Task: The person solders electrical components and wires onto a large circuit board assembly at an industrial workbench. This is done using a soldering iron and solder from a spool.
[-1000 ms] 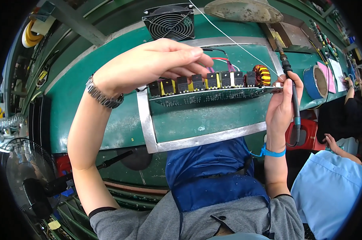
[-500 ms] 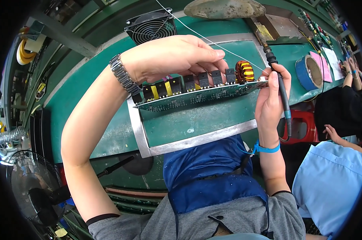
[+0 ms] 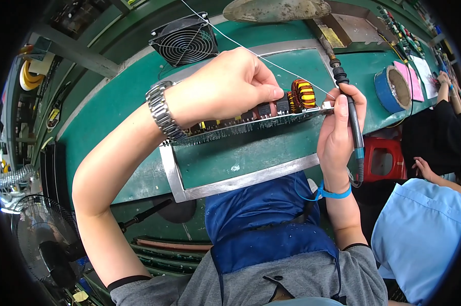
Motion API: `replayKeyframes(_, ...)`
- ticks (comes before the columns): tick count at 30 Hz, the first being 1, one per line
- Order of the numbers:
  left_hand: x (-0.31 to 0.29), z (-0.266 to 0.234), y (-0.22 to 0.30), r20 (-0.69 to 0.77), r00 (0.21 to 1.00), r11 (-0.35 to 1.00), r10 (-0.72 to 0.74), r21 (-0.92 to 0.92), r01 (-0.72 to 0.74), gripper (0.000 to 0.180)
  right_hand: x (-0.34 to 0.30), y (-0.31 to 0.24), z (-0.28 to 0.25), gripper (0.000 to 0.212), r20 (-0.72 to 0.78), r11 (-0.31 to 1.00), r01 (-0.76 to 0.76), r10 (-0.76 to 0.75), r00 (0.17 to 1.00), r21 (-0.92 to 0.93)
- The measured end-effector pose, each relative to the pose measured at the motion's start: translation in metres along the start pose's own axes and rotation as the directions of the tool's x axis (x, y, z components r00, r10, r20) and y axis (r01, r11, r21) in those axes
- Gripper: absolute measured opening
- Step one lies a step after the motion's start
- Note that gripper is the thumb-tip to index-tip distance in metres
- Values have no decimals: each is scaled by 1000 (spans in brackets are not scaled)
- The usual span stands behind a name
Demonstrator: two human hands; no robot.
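Note:
A circuit board (image 3: 225,133) is held tilted above the green bench, its solder side toward me. Black components stand in a row along its far side, and a copper-wound toroid coil (image 3: 304,95) sits near its right end. My left hand (image 3: 230,86) reaches over the row, thumb and fingers pinched at a black component (image 3: 282,105) beside the coil; its other fingertips are partly hidden. My right hand (image 3: 337,130) grips the board's right end and also holds a soldering iron (image 3: 355,120), tip pointing away. A thin pale wire (image 3: 251,52) runs down to this hand.
A metal frame (image 3: 246,186) lies on the bench. Behind my left hand stands a black fan (image 3: 184,43). A metal tray (image 3: 355,33), a blue-sided roll (image 3: 392,89) and pink paper (image 3: 409,81) are at right, near a red stool (image 3: 383,159) and a co-worker's blue garment (image 3: 419,234).
My left hand has closed from loosely bent fingers into a pinch by the coil, its wrist lower over the board. The board has tilted flatter and my right hand has shifted slightly left.

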State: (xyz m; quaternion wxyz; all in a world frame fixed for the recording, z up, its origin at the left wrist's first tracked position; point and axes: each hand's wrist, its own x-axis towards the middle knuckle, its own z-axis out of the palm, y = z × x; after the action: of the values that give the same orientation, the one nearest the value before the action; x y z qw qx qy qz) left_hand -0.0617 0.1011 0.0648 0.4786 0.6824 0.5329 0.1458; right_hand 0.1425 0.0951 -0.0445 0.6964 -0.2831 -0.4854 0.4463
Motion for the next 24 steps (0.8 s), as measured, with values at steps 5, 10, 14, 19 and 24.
replayKeyframes(5,-7,-18,3,139,982,985,-131,-98,145,26,2,-1,-2,22,14,1000,-23,23,1000,-2)
replayKeyframes(10,-8,-14,-2,95,993,991,-63,-112,74,24,1,0,-4,21,16,1000,-18,18,1000,-10)
replayKeyframes(14,-9,-11,8,50,992,991,-113,74,110,21,-2,3,-2,21,7,998,29,-28,1000,-52)
replayKeyframes(19,-12,-9,9,8,996,986,-88,143,86,19,-3,2,-1,21,22,997,54,-53,998,-59)
replayKeyframes(24,-13,-16,-2,120,990,986,-79,-136,95,27,-1,2,-2,21,24,999,19,-18,1000,-50)
